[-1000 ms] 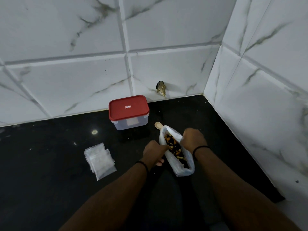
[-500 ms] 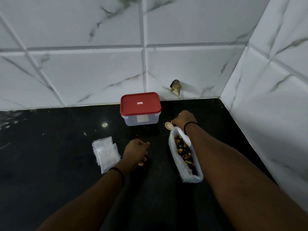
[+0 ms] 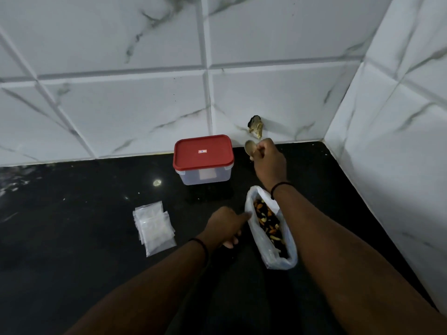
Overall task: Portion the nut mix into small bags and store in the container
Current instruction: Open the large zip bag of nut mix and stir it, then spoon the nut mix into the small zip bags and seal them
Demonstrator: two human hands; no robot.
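Wooden spoon (image 3: 249, 146) now lifted off black counter (image 3: 96, 238) in grasping right hand (image 3: 269, 163); left hand (image 3: 226, 226), thumb extended, steadying open nut-mix bag (image 3: 271, 228); scooping imminent.

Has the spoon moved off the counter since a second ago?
Yes. The spoon lay beside the bag of nut mix; the right hand now grips it, lifted toward the back wall, right of the red-lidded container.
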